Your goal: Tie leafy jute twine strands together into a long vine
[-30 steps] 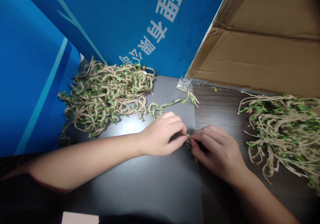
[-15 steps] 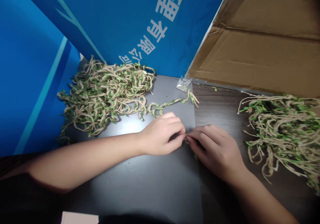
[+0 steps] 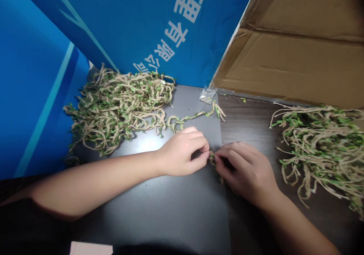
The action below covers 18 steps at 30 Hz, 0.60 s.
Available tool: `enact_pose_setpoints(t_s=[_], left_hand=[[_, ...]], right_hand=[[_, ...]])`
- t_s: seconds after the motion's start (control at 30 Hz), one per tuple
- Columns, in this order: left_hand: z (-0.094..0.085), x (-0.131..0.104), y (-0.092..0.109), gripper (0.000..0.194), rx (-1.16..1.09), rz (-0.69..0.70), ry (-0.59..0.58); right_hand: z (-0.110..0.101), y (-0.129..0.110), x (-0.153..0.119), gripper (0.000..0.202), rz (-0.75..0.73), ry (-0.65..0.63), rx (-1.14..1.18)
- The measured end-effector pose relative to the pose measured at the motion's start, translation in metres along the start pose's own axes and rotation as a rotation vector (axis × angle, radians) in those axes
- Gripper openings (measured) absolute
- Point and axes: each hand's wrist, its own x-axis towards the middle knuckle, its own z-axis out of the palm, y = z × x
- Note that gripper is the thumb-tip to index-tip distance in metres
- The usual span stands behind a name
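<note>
My left hand (image 3: 186,151) and my right hand (image 3: 246,169) meet low over the grey mat, fingertips pinched from either side on a short stretch of leafy twine (image 3: 212,158). Most of that piece is hidden by the fingers; a bit hangs below the right fingertips. Behind my left hand, a strand of twine with green leaves (image 3: 196,116) runs to loose frayed ends on the right. It leads back toward a big tangled pile of the same leafy twine (image 3: 125,107) at the left.
On the dark wood table (image 3: 244,124) at the right lies a second heap of leafy twine (image 3: 324,149). A blue printed panel (image 3: 136,24) and a cardboard sheet (image 3: 298,54) stand behind. A small clear plastic bag (image 3: 207,95) lies near their corner; a pale card (image 3: 91,248) is at the front.
My fingertips have drawn slightly apart, so more of the twine between them shows. The piles have stayed as they were; the view has shifted a little.
</note>
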Motion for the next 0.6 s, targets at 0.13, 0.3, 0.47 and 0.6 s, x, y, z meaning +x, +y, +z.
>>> enact_pose_setpoints(t_s=[0.13,0.3,0.47,0.6], left_hand=[[-0.0004,-0.0003,0.0011,0.015,-0.01,-0.032,0.013],[-0.0004,0.0001,0.0015,0.015,-0.006,-0.062,0.021],[0.0,0.0002,0.0007,0.013,-0.003,-0.037,0.026],[0.0004,-0.0001,-0.0002,0.013,-0.002,-0.014,0.019]], right_hand=[[-0.0014,0.0015,0.0007,0.017,0.038,0.035,0.068],[-0.0035,0.0027,0.0025,0.019,0.048,0.088,0.082],[-0.0006,-0.0001,0.0018,0.021,-0.019,0.036,-0.006],[0.0019,-0.0004,0.0026,0.012,-0.006,-0.024,-0.065]])
